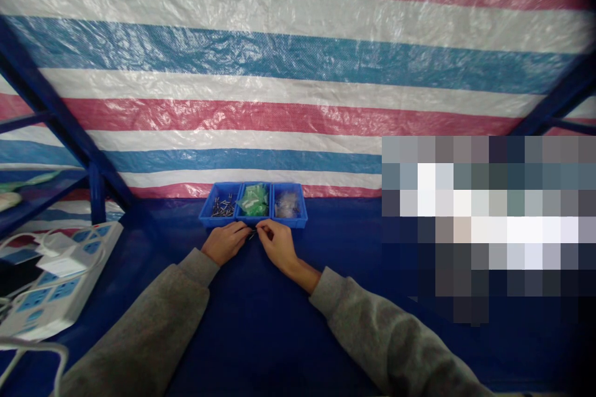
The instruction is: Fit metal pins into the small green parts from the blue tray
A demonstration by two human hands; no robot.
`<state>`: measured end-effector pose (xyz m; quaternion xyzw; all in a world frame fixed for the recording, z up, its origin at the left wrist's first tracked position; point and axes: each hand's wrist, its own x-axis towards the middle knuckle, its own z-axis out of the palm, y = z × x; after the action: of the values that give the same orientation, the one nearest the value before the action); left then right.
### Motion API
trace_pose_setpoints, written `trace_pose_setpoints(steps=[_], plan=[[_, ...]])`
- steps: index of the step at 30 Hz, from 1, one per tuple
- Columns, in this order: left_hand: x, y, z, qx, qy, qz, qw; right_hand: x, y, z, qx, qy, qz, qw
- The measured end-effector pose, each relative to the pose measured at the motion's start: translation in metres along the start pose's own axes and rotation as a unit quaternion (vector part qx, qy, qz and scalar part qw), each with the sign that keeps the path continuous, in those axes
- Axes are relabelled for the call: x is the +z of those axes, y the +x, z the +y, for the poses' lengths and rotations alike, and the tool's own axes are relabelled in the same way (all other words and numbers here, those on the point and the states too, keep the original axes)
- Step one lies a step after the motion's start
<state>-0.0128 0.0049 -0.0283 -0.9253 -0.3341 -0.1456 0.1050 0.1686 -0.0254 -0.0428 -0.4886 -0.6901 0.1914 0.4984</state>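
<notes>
My left hand (228, 242) and my right hand (278, 247) meet just in front of three blue parts bins. Fingers of both hands are pinched together at a small dark, shiny metal piece (252, 235) between them; it is too small to name, and the fingertips partly cover it. The left bin (216, 221) holds loose thin metal pieces (225, 205). A green plastic bag (254, 200) fills the middle bin (254, 221). Inside the right bin (293, 222) lies a clear plastic bag (287, 205) with contents I cannot make out.
White power strips (69, 304) with a plugged-in white adapter (65, 257) and cables lie at the left of the blue table (261, 335). Striped plastic sheeting (298, 87) hangs behind, between blue frame bars (96, 189). The right side is pixelated.
</notes>
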Motion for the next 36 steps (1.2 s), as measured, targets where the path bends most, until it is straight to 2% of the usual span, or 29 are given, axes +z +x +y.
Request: trace_pose_setpoints(steps=[7, 13, 16, 22, 25, 28, 30, 32, 34, 36], plan=[[-0.002, -0.001, 0.001, -0.008, -0.001, 0.015, 1.0, 0.001, 0.0, 0.002, -0.004, 0.004, 0.005, 1.0], [-0.005, 0.0, 0.001, -0.027, -0.007, 0.063, 0.998, 0.0, 0.0, 0.001, -0.018, 0.007, 0.009, 1.0], [-0.006, 0.001, 0.001, -0.032, -0.015, 0.107, 0.994, -0.001, 0.0, 0.001, -0.017, 0.01, 0.009, 1.0], [-0.013, 0.0, 0.007, -0.051, -0.061, 0.232, 0.97, -0.001, 0.0, 0.001, -0.012, 0.02, 0.011, 1.0], [-0.014, 0.001, 0.014, -0.12, -0.16, 0.262, 0.944, -0.002, 0.0, 0.0, -0.019, 0.032, 0.002, 0.999], [-0.009, 0.003, 0.02, -0.224, -0.295, 0.263, 0.891, -0.002, 0.001, -0.003, -0.033, 0.056, -0.002, 0.998], [-0.006, 0.004, 0.021, -0.254, -0.374, 0.261, 0.853, -0.003, 0.0, -0.004, -0.039, 0.068, -0.001, 0.997], [-0.004, 0.005, 0.021, -0.259, -0.416, 0.262, 0.831, -0.005, 0.0, -0.006, -0.04, 0.074, 0.002, 0.996], [-0.006, 0.005, 0.021, -0.251, -0.408, 0.247, 0.842, -0.006, 0.0, -0.007, -0.038, 0.078, 0.01, 0.996], [-0.011, 0.003, 0.02, -0.228, -0.349, 0.218, 0.882, -0.007, -0.001, -0.008, -0.035, 0.08, 0.018, 0.996]])
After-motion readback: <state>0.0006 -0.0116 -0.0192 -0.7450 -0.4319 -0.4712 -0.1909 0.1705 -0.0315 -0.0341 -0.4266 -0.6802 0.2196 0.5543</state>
